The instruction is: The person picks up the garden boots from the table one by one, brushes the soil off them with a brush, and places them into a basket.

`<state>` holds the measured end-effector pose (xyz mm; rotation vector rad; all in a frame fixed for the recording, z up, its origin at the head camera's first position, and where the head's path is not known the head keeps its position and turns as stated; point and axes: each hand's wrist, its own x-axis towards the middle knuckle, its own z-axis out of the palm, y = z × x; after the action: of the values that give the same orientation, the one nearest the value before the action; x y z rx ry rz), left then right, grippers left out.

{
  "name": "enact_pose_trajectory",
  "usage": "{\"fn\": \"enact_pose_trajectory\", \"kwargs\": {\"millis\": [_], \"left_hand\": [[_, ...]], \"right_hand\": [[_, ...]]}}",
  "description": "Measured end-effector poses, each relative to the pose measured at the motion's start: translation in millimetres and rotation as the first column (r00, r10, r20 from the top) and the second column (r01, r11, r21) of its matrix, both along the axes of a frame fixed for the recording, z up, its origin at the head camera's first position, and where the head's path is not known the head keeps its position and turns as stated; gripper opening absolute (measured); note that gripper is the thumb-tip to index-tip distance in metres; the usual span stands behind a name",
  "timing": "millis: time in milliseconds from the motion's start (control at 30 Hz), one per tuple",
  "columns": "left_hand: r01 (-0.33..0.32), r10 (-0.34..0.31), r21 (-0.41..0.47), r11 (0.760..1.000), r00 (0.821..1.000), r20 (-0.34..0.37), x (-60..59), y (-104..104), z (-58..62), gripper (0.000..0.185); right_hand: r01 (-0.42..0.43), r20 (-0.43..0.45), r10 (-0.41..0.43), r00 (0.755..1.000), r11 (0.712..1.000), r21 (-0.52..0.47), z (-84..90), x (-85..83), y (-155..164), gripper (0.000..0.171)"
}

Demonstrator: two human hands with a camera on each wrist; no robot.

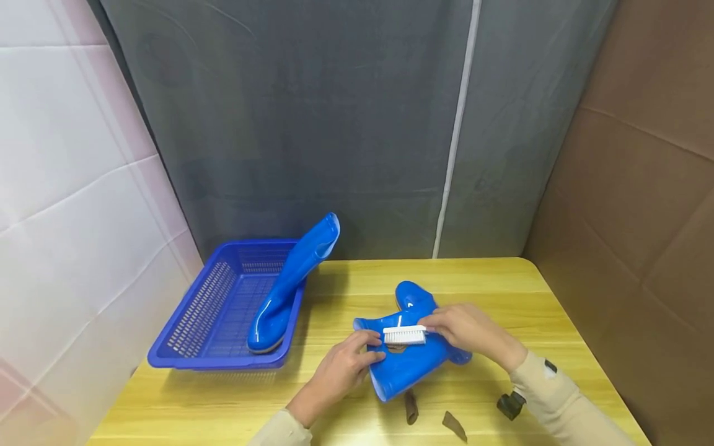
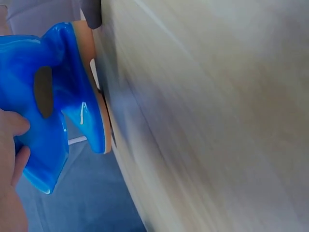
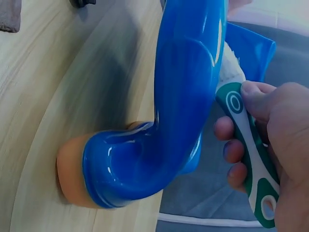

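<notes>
While my right hand (image 1: 471,329) grips the brush (image 1: 405,336) by its handle, thumb on one side and fingers curled round the other, I seem to be in the middle of scrubbing the blue boot (image 1: 413,367), which lies between my two hands. The bristles are at the brown patch (image 2: 43,92) on its shaft; whether they touch or hover just above, I cannot tell. My left hand (image 1: 346,362) rests a finger and thumb on the shaft beside its open end; whether the hidden fingers grip it too, I cannot tell. As I judge it, a stroke here calls for firm bracing from the left and short passes from the right, since the soft shaft could buckle.

The boot is glossy, its tan sole (image 2: 105,126) down on the table (image 1: 502,285), its foot beyond my right fingers and its shaft folded over toward my left hand. Nearer me than the shaft lie two brown scraps (image 1: 411,407). Beyond my left hand and further left, a second boot (image 1: 287,282) leans in a blue basket (image 1: 217,362).
</notes>
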<state>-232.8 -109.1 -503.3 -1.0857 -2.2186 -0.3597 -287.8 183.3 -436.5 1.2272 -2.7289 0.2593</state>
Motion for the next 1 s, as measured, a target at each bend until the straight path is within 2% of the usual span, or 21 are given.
{"fn": "enact_pose_trajectory", "kwargs": {"millis": [100, 200, 500, 600, 833, 1000], "left_hand": [[-0.017, 0.017, 0.008, 1.000, 1.000, 0.001, -0.7, -1.1, -0.1, 0.029], [-0.042, 0.042, 0.013, 0.999, 0.999, 0.004, -1.4, -2.8, 0.3, 0.029], [-0.060, 0.060, 0.010, 0.998, 0.998, 0.034, 0.6, -2.8, 1.3, 0.030], [-0.062, 0.062, 0.018, 0.998, 0.998, 0.023, 1.0, -2.5, 1.3, 0.031], [-0.040, 0.040, 0.026, 0.999, 0.999, -0.005, 0.1, -0.6, 3.4, 0.029], [-0.029, 0.029, 0.034, 0.999, 0.999, -0.012, 0.0, 1.0, 1.8, 0.029]], "right_hand": [[-0.013, 0.041, 0.014, 0.999, 0.999, -0.030, 0.7, 2.3, 3.0, 0.022], [-0.029, 0.043, 0.031, 0.999, 0.998, -0.047, 1.8, 4.5, 5.1, 0.021], [-0.061, -0.016, 0.060, 0.998, 0.997, -0.056, 4.4, 12.8, 8.9, 0.023], [-0.039, -0.024, 0.038, 0.999, 0.997, -0.064, 5.0, 14.9, 8.8, 0.023], [0.095, -0.032, -0.096, 0.995, 0.995, -0.037, 4.7, 14.2, 3.2, 0.027], [0.089, -0.064, -0.091, 0.994, 0.995, -0.034, 1.3, 9.1, -1.7, 0.025]]}}
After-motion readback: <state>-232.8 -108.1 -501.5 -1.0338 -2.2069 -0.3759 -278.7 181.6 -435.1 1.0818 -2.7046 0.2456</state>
